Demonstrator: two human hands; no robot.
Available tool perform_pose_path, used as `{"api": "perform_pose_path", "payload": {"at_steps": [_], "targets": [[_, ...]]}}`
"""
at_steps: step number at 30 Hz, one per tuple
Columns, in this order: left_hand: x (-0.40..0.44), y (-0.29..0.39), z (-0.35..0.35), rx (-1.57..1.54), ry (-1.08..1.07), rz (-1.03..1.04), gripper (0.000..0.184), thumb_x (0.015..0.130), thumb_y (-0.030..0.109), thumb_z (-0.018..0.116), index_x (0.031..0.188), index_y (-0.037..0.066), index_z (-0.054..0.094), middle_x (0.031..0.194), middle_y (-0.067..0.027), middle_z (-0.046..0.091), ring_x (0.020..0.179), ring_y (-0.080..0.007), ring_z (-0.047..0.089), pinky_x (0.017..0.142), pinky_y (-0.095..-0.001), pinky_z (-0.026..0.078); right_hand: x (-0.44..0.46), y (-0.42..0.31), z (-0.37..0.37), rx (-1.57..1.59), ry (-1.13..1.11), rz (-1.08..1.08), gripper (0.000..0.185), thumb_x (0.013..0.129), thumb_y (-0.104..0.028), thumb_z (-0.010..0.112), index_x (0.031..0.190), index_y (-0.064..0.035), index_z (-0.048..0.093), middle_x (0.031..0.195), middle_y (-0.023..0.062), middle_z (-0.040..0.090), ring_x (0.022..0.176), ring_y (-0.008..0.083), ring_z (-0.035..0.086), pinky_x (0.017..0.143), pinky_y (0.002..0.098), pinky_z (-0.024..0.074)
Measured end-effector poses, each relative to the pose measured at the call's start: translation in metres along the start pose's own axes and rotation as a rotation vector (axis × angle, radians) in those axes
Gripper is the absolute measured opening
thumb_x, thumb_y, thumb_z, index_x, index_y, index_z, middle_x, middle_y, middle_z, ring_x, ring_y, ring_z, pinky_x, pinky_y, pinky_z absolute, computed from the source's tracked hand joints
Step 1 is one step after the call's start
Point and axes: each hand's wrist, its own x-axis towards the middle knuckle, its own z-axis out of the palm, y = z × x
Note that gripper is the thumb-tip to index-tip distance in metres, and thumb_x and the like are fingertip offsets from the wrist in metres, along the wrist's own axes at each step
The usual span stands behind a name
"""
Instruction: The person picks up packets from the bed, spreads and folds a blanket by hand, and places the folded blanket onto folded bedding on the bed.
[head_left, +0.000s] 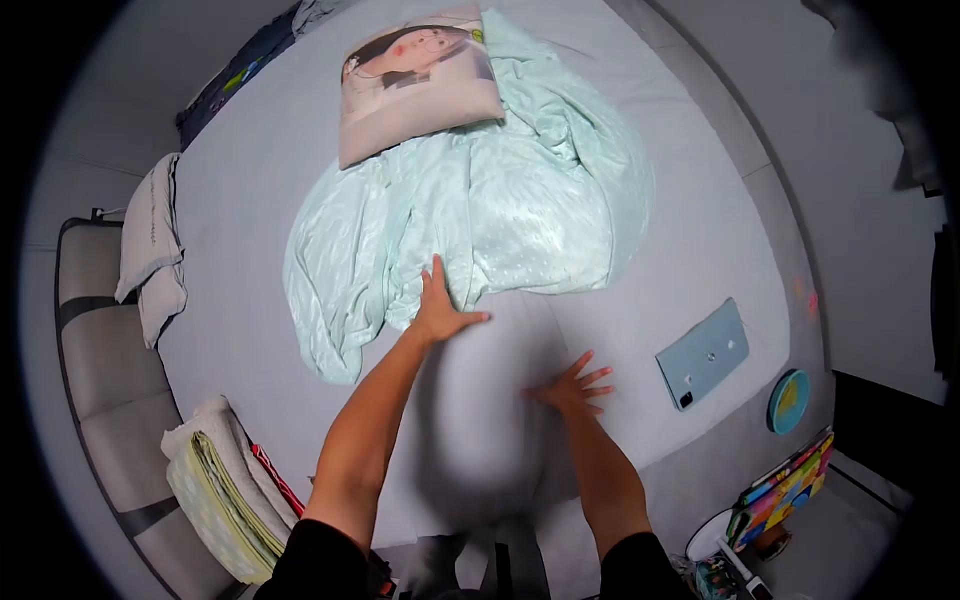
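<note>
A mint-green satin cloth [530, 210] lies rumpled across the bed, with its near edge in front of me. My left hand [440, 312] is open at that edge, thumb and fingers apart; its fingertips overlap the cloth, but I cannot tell whether they press on it. Over the grey bed sheet [610, 330], to the right, my right hand [574, 388] has its fingers spread and holds nothing. The area between my hands and my body is blurred. A printed cushion [420, 110] rests on the far part of the cloth.
A blue-grey tablet case [708, 355] lies at the bed's right side, near a round teal dish [789, 402]. Folded blankets [225, 490] are at the lower left. Pillows [153, 235] lean by the padded headboard [110, 370]. Colourful books or boards [790, 490] stand at the lower right.
</note>
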Motion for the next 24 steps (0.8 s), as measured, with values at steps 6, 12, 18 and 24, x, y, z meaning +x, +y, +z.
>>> {"api": "perform_pose_path", "payload": {"at_steps": [6,12,18,24], "targets": [[0.061,0.016,0.040,0.142,-0.086,-0.634,0.158,0.052,0.067,0.085,0.149,0.009,-0.026,0.156,-0.0250,-0.022,0.140,-0.0537,-0.020,0.105,-0.0728,-0.006,0.025,-0.013,-0.020,-0.022,-0.162,0.025,0.159,0.049,-0.055,0.092,0.150,-0.0164,-0.025,0.154,0.0262,-0.027,0.142,0.0523,-0.016,0.107,0.0732,0.0137],[0.098,0.018,0.061,0.287,-0.014,-0.805,0.162,0.050,0.073,0.082,0.147,0.005,-0.029,0.153,-0.0267,-0.029,0.139,-0.0525,-0.026,0.105,-0.0725,-0.009,0.046,-0.022,-0.010,0.006,-0.162,0.000,0.162,0.043,-0.056,0.093,0.151,-0.0118,-0.020,0.152,0.0316,-0.026,0.140,0.0560,-0.018,0.104,0.0769,0.0113],[0.088,0.002,0.077,0.335,0.046,-0.770,0.157,0.051,0.074,0.080,0.147,-0.006,-0.016,0.152,-0.0305,-0.025,0.139,-0.0517,-0.025,0.106,-0.0700,-0.010,0.049,-0.007,0.006,0.027,-0.135,-0.037,0.161,0.045,-0.054,0.093,0.151,-0.0102,-0.021,0.150,0.0354,-0.027,0.137,0.0587,-0.022,0.102,0.0784,0.0089],[0.073,-0.031,0.087,0.335,0.451,-0.459,0.083,0.067,0.055,0.080,0.110,-0.012,0.059,0.144,-0.0269,0.029,0.136,-0.0485,0.015,0.110,-0.0652,0.000,0.047,-0.009,0.014,0.013,-0.058,-0.044,0.161,0.046,-0.057,0.092,0.150,-0.0126,-0.023,0.151,0.0344,-0.025,0.138,0.0586,-0.019,0.102,0.0782,0.0101]]}}
